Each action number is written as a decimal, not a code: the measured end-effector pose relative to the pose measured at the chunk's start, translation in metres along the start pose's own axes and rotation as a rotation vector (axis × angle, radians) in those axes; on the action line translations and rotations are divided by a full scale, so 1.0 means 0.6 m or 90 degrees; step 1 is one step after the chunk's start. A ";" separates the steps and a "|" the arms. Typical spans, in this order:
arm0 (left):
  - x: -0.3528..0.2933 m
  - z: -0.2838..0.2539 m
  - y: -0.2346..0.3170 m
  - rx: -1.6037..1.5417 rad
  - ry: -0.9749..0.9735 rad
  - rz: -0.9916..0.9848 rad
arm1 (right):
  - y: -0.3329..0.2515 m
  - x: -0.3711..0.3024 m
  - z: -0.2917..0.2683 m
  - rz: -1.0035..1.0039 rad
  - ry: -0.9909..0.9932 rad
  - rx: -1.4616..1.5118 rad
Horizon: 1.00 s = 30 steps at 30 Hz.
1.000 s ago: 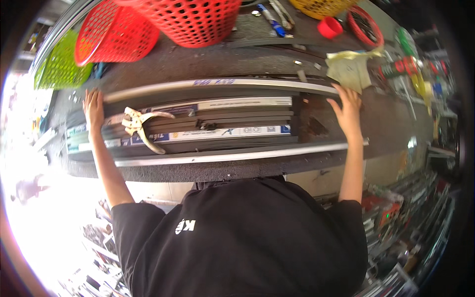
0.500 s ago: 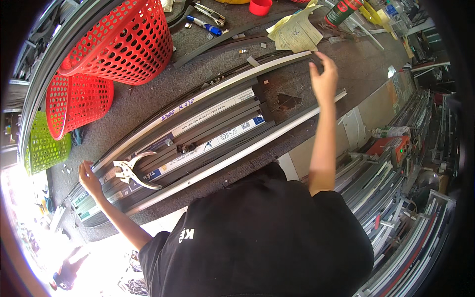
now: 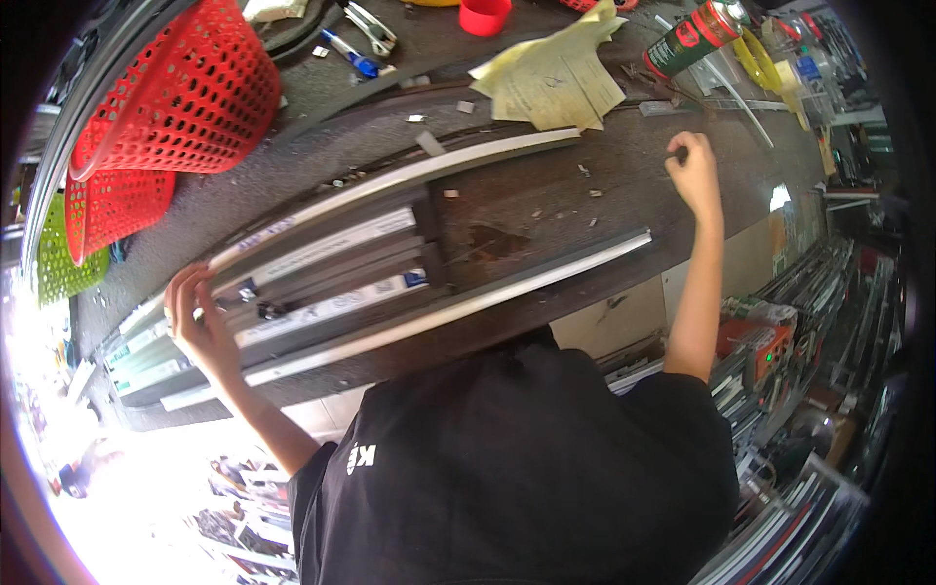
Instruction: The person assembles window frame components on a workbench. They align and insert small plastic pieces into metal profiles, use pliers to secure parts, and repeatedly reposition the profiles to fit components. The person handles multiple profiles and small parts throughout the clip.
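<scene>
Seen from the head camera, the left hand (image 3: 203,322) was at 9 o'clock, its fingers bent over the left part of a bundle of dark strips (image 3: 331,244) with printed film on them. Its fingertips met the edge of the upper white strip (image 3: 409,175) in the view — whether they were clamped on that, or on something under the palm, I could not tell.

The right hand (image 3: 695,180) was at 2 o'clock, raised clear of the strips, with thumb and forefinger curled close together. A dark patch showed between them; I could not tell if it was a small piece or only shadow.

The upper white strip curved from 9 o'clock round to 1 o'clock, along the far side of the bundle. The lower white strip (image 3: 458,307) ran from 8 o'clock, past the centre, to between 2 and 3 o'clock. A creased yellowish paper (image 3: 556,78) lay between 12 and 1 o'clock, near the upper strip's right end; a green-and-red can (image 3: 692,39) was between 1 and 2 o'clock. Red baskets (image 3: 185,88) stood at 10 o'clock, and a blue marker (image 3: 351,54) lay at 11.
</scene>
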<state>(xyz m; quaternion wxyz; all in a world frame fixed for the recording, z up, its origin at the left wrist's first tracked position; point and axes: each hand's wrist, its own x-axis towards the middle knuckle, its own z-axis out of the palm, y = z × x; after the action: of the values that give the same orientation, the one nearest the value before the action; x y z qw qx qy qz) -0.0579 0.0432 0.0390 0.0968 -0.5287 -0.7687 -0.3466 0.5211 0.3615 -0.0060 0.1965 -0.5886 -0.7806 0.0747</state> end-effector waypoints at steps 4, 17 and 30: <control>0.021 0.110 0.187 -0.040 -0.143 0.097 | 0.122 0.056 -0.087 -0.028 -0.127 0.091; 0.059 0.358 0.377 -0.072 -0.220 0.218 | 0.223 0.086 -0.131 -0.042 -0.356 0.250; 0.030 0.345 0.383 0.000 -0.106 0.161 | 0.008 0.058 -0.053 -0.272 -0.238 0.381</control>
<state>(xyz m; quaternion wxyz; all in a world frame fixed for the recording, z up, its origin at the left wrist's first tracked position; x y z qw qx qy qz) 0.1820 0.2344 -0.0062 0.0752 -0.6482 -0.7015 -0.2865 0.5299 0.3921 0.0288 0.2247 -0.3067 -0.8512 0.3617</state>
